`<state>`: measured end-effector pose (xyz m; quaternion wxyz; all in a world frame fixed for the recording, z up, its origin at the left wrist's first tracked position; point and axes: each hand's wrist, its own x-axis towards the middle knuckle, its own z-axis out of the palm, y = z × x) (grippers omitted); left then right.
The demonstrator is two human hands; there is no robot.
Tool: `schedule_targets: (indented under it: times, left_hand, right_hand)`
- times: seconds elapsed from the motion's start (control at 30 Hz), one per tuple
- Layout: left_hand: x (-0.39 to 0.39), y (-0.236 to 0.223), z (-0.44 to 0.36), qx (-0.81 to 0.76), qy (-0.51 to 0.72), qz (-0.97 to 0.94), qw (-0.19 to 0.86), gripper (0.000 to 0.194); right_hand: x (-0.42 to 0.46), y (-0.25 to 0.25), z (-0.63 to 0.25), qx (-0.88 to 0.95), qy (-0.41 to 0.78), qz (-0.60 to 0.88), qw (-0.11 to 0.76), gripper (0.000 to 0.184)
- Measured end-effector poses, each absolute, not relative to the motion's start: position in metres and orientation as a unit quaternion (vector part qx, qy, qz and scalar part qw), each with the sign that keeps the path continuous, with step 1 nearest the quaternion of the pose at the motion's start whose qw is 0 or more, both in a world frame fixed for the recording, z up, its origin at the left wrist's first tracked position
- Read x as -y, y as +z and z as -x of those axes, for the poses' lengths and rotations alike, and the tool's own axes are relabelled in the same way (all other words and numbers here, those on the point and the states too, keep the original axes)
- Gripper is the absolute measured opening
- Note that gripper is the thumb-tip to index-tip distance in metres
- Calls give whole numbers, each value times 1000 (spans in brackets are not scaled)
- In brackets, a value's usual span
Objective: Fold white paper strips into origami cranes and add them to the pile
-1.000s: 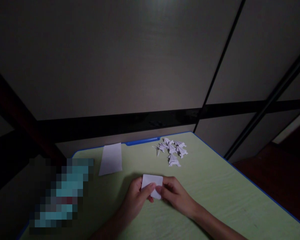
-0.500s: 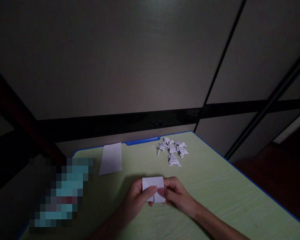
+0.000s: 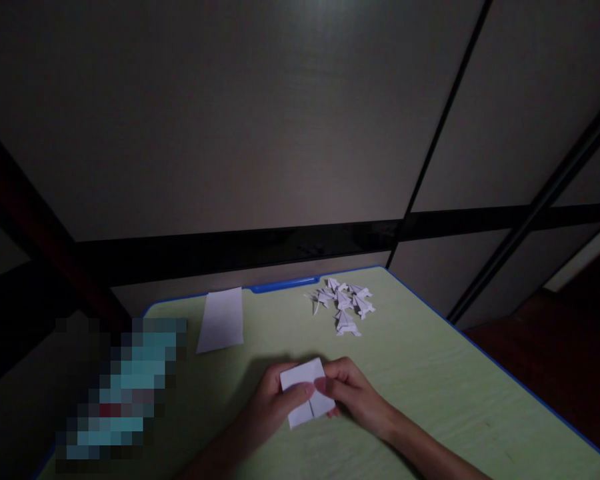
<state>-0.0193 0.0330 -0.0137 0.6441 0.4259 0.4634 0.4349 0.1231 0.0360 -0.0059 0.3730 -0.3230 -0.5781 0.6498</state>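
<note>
A small folded piece of white paper [image 3: 303,375] is held up between my two hands, a little tilted, with a seam running down its lower middle. My left hand [image 3: 276,398] grips its left side, thumb flat on the front and fingers behind. On the right side, my right hand [image 3: 353,387] pinches the paper, its thumb near the left thumb. Most fingers are hidden behind the paper. Beyond the hands lie several folded white paper figures [image 3: 344,303] in a cluster, with thin paper strips [image 3: 315,305] at their left.
A white paper sheet [image 3: 221,320] lies at the table's far left. The pale green table [image 3: 455,400] has a blue rim and a blue slot [image 3: 285,285] at its back edge. A pixelated turquoise item [image 3: 135,380] sits left. Cabinet panels [image 3: 240,133] stand behind.
The folded paper has turned in my hands from straight to tilted, its lower left corner now lower. Both hands keep hold of it and stay in nearly the same place.
</note>
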Motion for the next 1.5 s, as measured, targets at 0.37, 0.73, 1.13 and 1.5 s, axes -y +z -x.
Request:
schedule_targets:
  times: [0.37,0.73,1.13,1.5]
  left_hand:
    - [-24,-14,17,-473,439,-332,687,28]
    - [-30,-12,11,-460,480,-376,646,26]
    - [-30,-2,12,-493,484,-364,625,29]
    - [-34,-8,23,-420,399,-440,686,26]
  right_hand:
    - [-24,-14,-108,476,695,267,468,29]
    - [-28,-14,-110,528,658,277,460,34]
    - [-29,-13,-110,542,623,360,435,44]
    - [-28,-9,-110,523,614,384,449,47]
